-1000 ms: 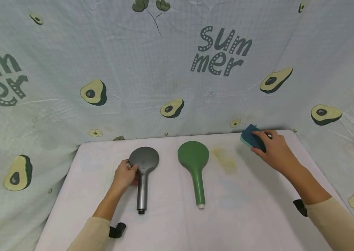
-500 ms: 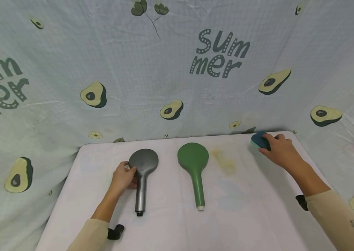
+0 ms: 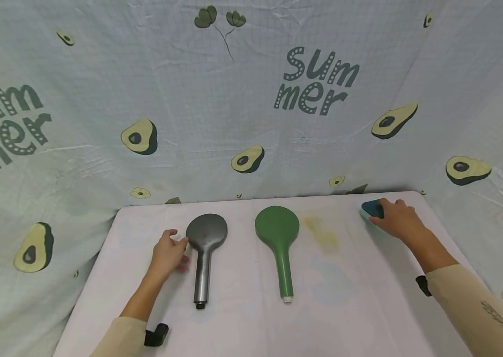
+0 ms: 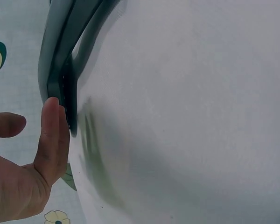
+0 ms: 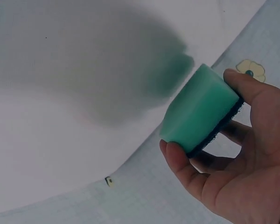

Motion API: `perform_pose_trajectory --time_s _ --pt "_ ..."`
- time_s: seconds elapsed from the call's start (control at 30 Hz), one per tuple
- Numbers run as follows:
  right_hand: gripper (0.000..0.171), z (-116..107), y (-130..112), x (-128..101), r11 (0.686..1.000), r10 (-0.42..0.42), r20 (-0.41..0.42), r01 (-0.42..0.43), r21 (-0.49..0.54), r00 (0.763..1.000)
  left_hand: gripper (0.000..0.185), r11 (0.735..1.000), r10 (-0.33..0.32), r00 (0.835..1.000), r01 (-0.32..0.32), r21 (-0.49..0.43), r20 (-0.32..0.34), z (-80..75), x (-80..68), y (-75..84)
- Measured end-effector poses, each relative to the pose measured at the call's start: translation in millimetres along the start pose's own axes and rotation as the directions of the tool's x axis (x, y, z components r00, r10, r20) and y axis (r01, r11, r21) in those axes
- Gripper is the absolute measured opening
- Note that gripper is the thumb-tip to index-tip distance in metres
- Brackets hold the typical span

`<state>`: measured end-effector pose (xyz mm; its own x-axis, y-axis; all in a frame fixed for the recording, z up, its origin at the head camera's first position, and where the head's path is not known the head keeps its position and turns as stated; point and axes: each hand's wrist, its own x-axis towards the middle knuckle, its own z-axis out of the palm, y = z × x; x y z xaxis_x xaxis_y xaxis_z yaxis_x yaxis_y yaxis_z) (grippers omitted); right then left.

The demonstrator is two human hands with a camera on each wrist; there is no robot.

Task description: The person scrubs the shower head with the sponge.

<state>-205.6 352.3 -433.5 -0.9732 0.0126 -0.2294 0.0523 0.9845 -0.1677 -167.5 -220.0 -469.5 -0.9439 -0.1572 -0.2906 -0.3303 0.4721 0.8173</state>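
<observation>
A grey shower head [image 3: 206,231] lies on the white-covered table [image 3: 242,277], its handle toward me. Just left of its round head is my left hand [image 3: 164,255], thumb and fingers spread apart. In the left wrist view the straightened fingers [image 4: 50,140] of that hand are close to the dark shower head [image 4: 58,56]; whether they touch cannot be told. To the right lies a green shower head [image 3: 277,227]. Near the far right corner, my right hand [image 3: 397,218] pinches a sponge [image 5: 200,107], pale green with a dark blue scouring side.
A yellowish stain [image 3: 321,234] marks the cloth between the green shower head and the sponge. Behind the table hangs a fabric backdrop [image 3: 189,168] with avocado prints, which also borders both sides.
My left hand has let go of the grey shower head, spread its fingers and shifted slightly left. My right hand has carried the sponge right and lowered it toward the table.
</observation>
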Motion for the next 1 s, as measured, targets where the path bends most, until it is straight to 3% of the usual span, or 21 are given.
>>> perform_pose_trajectory --time_s 0.23,0.5,0.67,1.0 --pt "0.069 9.7 -0.8 -0.4 1.000 0.000 -0.026 -0.001 -0.009 1.000 0.059 0.999 0.032 0.999 -0.032 0.035 0.010 -2.8 -2.2 3.2" --pt "0.071 26.0 2.0 -10.7 0.997 0.020 -0.045 -0.017 0.078 0.999 0.059 0.993 0.111 0.994 -0.111 0.036 0.008 -4.9 -6.2 10.8" --pt "0.072 37.6 4.7 -16.4 0.991 0.039 -0.067 -0.030 0.132 0.997 0.059 0.992 0.125 0.992 -0.125 0.029 -0.001 -6.6 -7.6 12.5" --pt "0.081 48.9 7.5 -23.5 0.984 0.062 -0.105 -0.043 0.173 0.993 0.055 0.974 0.213 0.974 -0.206 0.090 -0.074 -7.7 -15.5 17.2"
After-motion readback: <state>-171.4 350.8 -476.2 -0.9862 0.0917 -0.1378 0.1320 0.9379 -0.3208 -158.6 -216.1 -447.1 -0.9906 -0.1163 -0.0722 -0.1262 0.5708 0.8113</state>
